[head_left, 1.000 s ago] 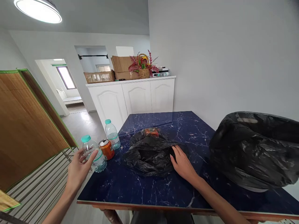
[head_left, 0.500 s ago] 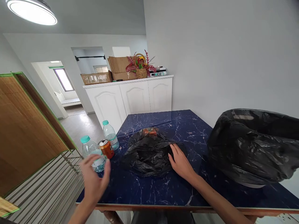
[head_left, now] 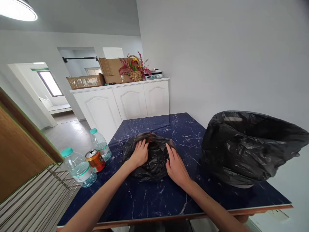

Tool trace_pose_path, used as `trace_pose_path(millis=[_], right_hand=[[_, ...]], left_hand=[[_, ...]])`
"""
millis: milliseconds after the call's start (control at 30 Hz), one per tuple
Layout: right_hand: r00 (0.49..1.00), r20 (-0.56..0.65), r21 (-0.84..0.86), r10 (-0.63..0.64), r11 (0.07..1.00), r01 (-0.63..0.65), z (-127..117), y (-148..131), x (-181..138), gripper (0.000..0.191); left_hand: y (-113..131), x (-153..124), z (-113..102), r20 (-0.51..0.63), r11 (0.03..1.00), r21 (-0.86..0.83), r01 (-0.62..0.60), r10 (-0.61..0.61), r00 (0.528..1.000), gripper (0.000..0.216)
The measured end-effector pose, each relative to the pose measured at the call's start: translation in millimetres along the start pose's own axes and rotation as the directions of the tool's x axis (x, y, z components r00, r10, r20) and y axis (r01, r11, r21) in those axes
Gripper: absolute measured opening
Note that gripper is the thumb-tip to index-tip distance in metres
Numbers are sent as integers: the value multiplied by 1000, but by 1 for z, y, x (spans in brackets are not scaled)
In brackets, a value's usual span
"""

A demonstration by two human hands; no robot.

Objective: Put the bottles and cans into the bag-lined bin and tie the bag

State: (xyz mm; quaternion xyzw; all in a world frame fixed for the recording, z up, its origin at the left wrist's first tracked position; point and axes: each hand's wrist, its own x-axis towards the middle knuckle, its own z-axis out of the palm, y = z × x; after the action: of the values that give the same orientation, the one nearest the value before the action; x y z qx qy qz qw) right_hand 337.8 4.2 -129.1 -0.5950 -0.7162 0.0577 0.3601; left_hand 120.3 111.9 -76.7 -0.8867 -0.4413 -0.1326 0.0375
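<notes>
A crumpled black plastic bag [head_left: 155, 164] lies in the middle of the dark blue marbled table [head_left: 154, 203], its mouth facing up. My left hand [head_left: 140, 154] has its fingers bent over the left side of the bag's mouth. On the opposite side, my right hand [head_left: 178, 167] grips the bag's rim, fingers pointing away from me. A bit of something red shows dimly at the bag's far side; I cannot make out what it is. To the left stand an orange drink can [head_left: 96, 161] and two clear plastic bottles with teal caps, a nearer bottle [head_left: 80, 170] and a farther bottle [head_left: 100, 145].
A bin lined with a black bag [head_left: 241, 154] stands on the table's right side, against the wall. Behind the table is a white cabinet [head_left: 101, 109] bearing cardboard boxes [head_left: 84, 82] and a flower basket [head_left: 135, 75]. A metal rack [head_left: 41, 196] borders the left.
My left hand has moved right, from beside the bottles onto the bag. The bag's mouth is gathered between both hands. The view has shifted, so the surroundings sit farther left.
</notes>
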Motion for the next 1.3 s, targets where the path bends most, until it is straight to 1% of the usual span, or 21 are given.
trace_pose_path(millis=[133,233,367,400,533,633,700,800,867,933,967,1033,1067,1100,1133,1200,1233,1300], right_hand=[[1000,-23,-52,16,998,-17,-1,-1,2,78],[1000,-17,-72,24,997,-25,0,-1,4,79],[999,-26,-80,32,996,-34,0,1,6,79],[999,-29,-81,37,996,-39,0,1,6,79],[998,-29,-88,52,995,-55,3,4,6,78],[998,-34,-96,52,994,-55,6,7,6,74],[998,-39,-98,49,994,-53,8,9,6,71],[997,-43,-105,67,992,-71,12,12,5,66],[995,-31,-112,95,989,-98,15,13,4,65],[993,-15,-115,114,987,-115,18,16,3,66],[993,-10,-113,114,987,-114,20,17,2,67],[995,-5,-101,102,990,-102,22,19,1,68],[995,-4,-94,98,991,-98,22,20,1,68],[995,1,-87,99,991,-98,22,21,0,68],[995,11,-83,104,991,-102,22,21,0,68],[992,40,-85,117,990,-113,22,21,-1,69],[991,52,-89,120,989,-115,21,21,-2,69],[991,64,-97,120,989,-114,21,19,-3,69]], left_hand=[[-8,30,-8,-66,995,93,27,-21,998,56],[-13,52,-14,-58,991,133,29,-21,998,60],[-20,75,-17,18,987,158,29,-32,999,68],[-22,79,-18,39,986,162,32,-38,999,67],[-25,86,-24,143,987,153,52,-74,987,46],[-23,81,-31,249,992,103,75,-99,964,38],[-19,74,-39,282,995,52,86,-97,954,41],[-8,60,-60,265,995,-56,83,-65,962,56],[3,48,-81,226,988,-129,83,-52,973,68],[17,33,-108,175,964,-244,106,-64,983,76],[25,24,-123,146,939,-323,121,-77,986,76],[42,3,-157,70,786,-599,152,-138,988,72],[50,-8,-173,31,730,-667,146,-168,985,70],[56,-21,-189,-15,719,-682,136,-199,980,69],[61,-34,-203,-60,744,-654,134,-228,972,69],[64,-61,-224,-124,845,-511,160,-256,959,73],[63,-76,-230,-119,891,-418,176,-246,962,75],[54,-104,-235,-53,951,-249,186,-205,977,76]])
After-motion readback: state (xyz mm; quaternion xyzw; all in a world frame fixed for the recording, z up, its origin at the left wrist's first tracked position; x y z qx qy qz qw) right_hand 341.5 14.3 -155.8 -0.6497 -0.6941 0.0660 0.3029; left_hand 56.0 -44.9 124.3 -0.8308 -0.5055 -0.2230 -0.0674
